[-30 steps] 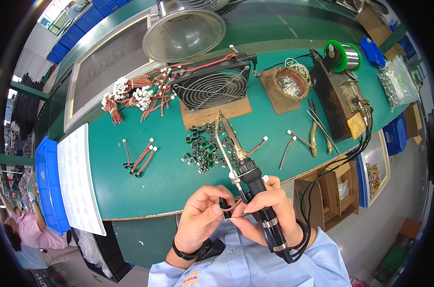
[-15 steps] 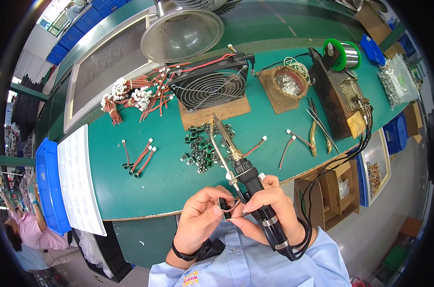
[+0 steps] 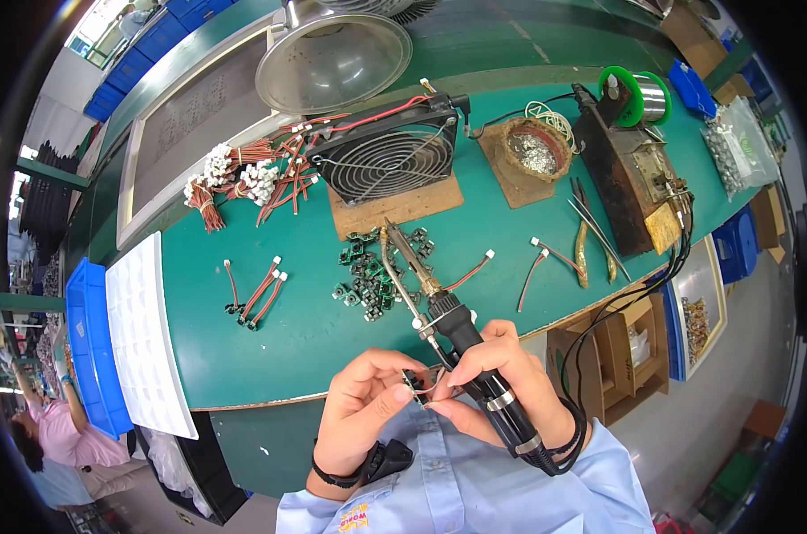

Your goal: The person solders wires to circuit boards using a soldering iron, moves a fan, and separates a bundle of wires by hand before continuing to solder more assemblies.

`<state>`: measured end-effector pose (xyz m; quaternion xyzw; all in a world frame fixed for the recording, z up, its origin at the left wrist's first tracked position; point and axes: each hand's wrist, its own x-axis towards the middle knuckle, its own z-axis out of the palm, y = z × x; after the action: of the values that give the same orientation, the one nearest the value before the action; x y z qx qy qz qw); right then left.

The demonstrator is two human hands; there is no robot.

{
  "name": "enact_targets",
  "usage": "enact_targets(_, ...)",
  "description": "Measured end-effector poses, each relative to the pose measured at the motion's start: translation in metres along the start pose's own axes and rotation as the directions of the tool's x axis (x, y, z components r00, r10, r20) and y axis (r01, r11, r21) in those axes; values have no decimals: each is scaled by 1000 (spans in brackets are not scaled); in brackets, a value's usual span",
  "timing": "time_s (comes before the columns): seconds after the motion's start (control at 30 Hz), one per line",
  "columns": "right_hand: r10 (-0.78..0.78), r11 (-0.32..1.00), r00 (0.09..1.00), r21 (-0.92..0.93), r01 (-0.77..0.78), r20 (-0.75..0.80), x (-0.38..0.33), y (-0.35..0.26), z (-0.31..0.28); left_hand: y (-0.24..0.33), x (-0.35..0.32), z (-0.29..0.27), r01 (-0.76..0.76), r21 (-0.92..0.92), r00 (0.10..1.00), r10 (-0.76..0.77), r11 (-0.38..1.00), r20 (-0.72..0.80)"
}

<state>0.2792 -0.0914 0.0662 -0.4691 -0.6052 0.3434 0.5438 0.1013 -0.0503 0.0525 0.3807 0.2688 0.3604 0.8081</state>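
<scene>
Between thumb and fingers, my left hand pinches a small circuit board in front of my shirt. My right hand is wrapped round a black soldering iron with a thin feed tube along its side; the tip points away from me over the green mat. Thumb and finger of that same hand also pinch a short red-and-black wire lead against the board. Where the wire ends meet the board is too small to tell. Beyond the hands lies a heap of small green circuit boards.
A black fan stands behind the heap, beside bundled wire leads. Finished-looking boards with leads lie left, near a white tray. Rightward are a solder-scrap bowl, tweezers, pliers, a soldering station and a solder spool.
The soldering iron and my right hand have shifted slightly left and toward the far side. The board in my left hand has turned a little, showing more of its face.
</scene>
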Motion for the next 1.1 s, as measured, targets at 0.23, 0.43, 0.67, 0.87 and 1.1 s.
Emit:
enact_targets(0.23,0,1000,1000,-29,0,-22,0,1,-1,3,-1,5,-40,111,999,43,993,-28)
enact_targets(0.43,69,995,985,-64,-79,-157,-6,5,3,4,3,20,-46,124,988,64,991,-144)
enact_targets(0.67,-209,917,965,-374,137,-159,-14,-1,-23,-4,14,10,-180,209,919,240,961,-312)
enact_targets(0.87,-138,898,990,-425,111,-32,-49,11,-25,-10,19,-3,-273,312,857,377,910,-351)
enact_targets(1.1,-179,855,979,-477,204,97,-50,14,-15,-15,19,-6,-287,366,839,416,885,-349)
